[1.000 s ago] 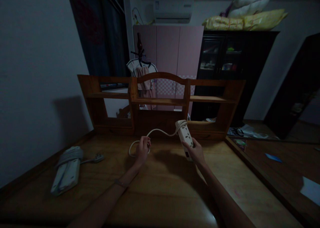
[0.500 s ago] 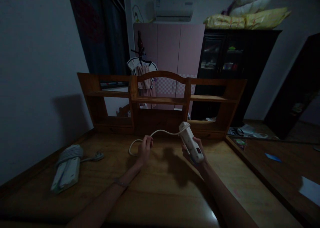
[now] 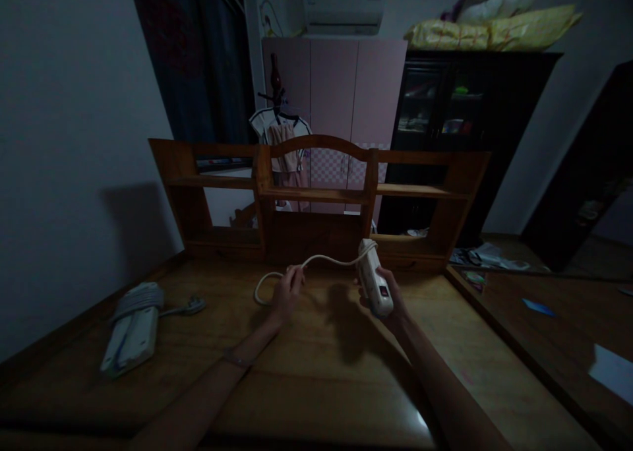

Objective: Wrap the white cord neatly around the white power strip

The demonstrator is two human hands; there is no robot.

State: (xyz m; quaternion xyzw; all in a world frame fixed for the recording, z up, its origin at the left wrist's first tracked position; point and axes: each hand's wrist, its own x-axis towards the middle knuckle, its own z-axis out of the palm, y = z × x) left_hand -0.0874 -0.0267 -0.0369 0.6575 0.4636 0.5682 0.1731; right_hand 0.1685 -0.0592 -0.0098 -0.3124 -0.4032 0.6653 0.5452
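Turning power strip further, left hand seemingly on cord

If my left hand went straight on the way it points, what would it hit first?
Likely the shelf unit, its lower back panel just beyond the left hand gripping the cord; depth is unclear.

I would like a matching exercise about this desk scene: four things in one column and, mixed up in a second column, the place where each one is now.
Things
1. power strip with red switch
2. white cord
3. second power strip, its cord bundled
4. wooden shelf unit

Places
a. lying on the desk, far left
b. held in the right hand
c. standing at the back of the desk
d. gripped by the left hand

Pairs: 1-b, 2-d, 3-a, 4-c
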